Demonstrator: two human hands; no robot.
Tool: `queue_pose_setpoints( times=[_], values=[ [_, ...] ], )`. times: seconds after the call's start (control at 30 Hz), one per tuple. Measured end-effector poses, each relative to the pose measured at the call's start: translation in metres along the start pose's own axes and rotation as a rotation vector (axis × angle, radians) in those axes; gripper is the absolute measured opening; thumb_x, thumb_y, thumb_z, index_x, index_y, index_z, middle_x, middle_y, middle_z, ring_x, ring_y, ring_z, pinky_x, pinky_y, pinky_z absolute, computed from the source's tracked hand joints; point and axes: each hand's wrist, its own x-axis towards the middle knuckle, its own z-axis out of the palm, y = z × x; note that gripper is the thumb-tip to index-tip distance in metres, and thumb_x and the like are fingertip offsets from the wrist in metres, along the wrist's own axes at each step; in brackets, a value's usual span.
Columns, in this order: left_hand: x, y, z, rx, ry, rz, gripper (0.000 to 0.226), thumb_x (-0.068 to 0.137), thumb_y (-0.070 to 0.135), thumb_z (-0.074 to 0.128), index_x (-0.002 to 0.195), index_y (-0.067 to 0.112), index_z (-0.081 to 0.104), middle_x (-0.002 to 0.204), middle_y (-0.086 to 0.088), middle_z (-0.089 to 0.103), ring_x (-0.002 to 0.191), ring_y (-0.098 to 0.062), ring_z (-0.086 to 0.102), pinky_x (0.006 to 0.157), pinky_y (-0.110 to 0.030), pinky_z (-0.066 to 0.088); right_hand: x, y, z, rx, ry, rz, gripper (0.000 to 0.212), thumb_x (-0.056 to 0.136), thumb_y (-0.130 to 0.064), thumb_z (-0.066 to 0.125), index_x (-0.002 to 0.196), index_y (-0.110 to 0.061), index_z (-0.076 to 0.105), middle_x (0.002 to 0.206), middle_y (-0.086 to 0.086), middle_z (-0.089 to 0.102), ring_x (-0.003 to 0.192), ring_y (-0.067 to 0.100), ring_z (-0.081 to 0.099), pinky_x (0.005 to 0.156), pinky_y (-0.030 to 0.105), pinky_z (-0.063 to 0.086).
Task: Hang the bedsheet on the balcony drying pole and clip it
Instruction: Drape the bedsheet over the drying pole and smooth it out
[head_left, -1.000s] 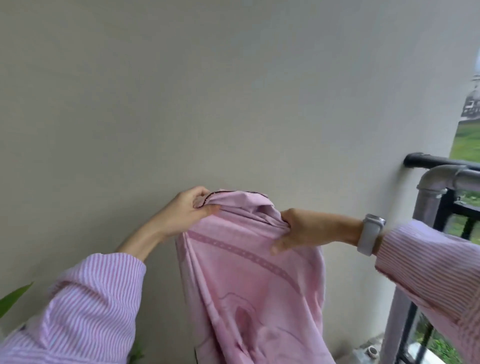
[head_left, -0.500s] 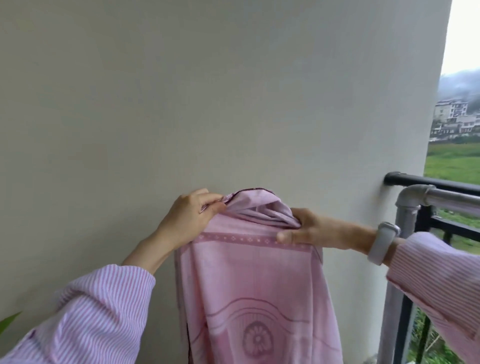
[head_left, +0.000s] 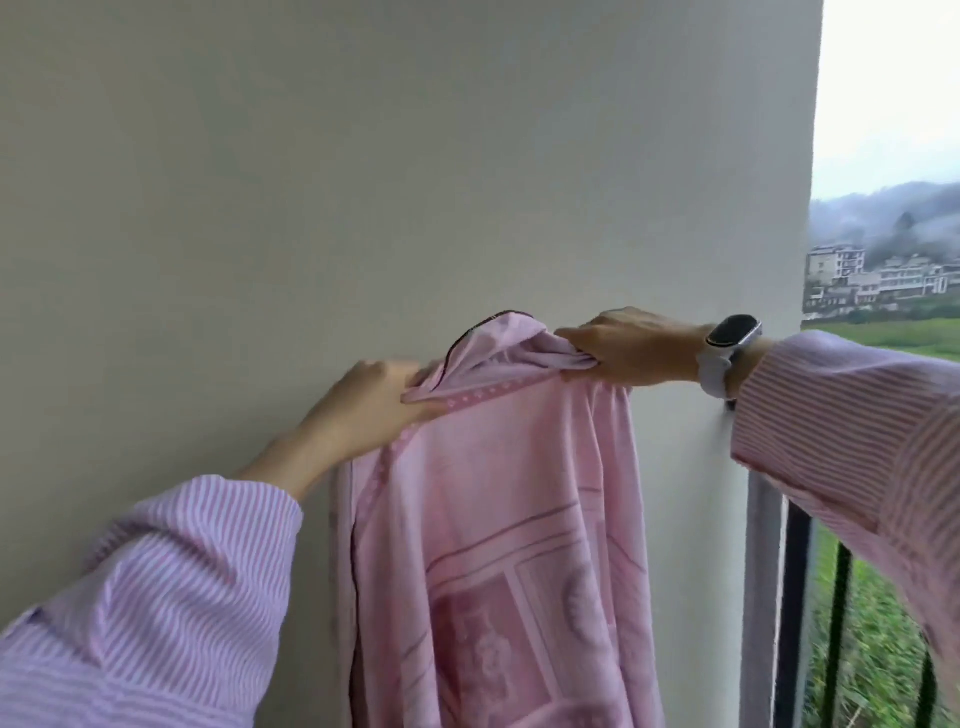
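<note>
A pink patterned bedsheet (head_left: 498, 519) with a dark-piped edge hangs bunched in front of a pale wall, held up by its top edge. My left hand (head_left: 374, 405) pinches the top hem on the left. My right hand (head_left: 628, 345), with a watch on the wrist, grips a gathered fold on the right, slightly higher. The sheet drops below the frame's bottom edge. No drying pole or clip shows above the hands.
A plain pale wall (head_left: 363, 182) fills the view behind the sheet. At the right, a grey post (head_left: 761, 597) and black balcony railing bars (head_left: 795, 623) stand partly behind my right sleeve. Beyond lie green fields and distant buildings.
Both hands have lifted the sheet higher and toward the right. The view has tilted up, and my right sleeve now covers the railing's top bar.
</note>
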Motion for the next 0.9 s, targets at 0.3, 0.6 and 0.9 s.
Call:
queue_pose_setpoints(
  times=[0.3, 0.6, 0.9],
  values=[
    [0.170, 0.123, -0.071, 0.121, 0.429, -0.047, 0.053, 0.072, 0.062, 0.060, 0.089, 0.012, 0.062, 0.095, -0.014, 0.066, 0.087, -0.034, 0.057, 0.064, -0.031, 0.038, 0.007, 0.147, -0.112, -0.268, 0.468, 0.231, 0.007, 0.088, -0.003, 0.039, 0.090, -0.009, 0.036, 0.085, 0.021, 0.063, 0.071, 0.040, 0.056, 0.062, 0.032, 0.027],
    [0.240, 0.239, -0.076, -0.050, 0.317, 0.154, 0.032, 0.070, 0.047, 0.071, 0.072, 0.019, 0.057, 0.069, 0.001, 0.057, 0.076, -0.023, 0.054, 0.061, -0.029, 0.036, -0.048, 0.270, -0.150, -0.081, 0.575, 0.393, 0.008, 0.091, -0.011, 0.041, 0.090, -0.009, 0.034, 0.087, 0.025, 0.062, 0.072, 0.042, 0.057, 0.055, 0.037, 0.034],
    [0.186, 0.277, -0.003, 0.060, 0.177, 0.175, 0.028, 0.079, 0.043, 0.064, 0.078, 0.017, 0.051, 0.084, -0.010, 0.063, 0.073, -0.026, 0.051, 0.060, -0.029, 0.035, -0.134, 0.266, -0.107, -0.022, 0.333, 0.398, 0.010, 0.092, -0.015, 0.042, 0.097, -0.007, 0.038, 0.085, 0.022, 0.064, 0.070, 0.036, 0.059, 0.057, 0.041, 0.045]
  ],
)
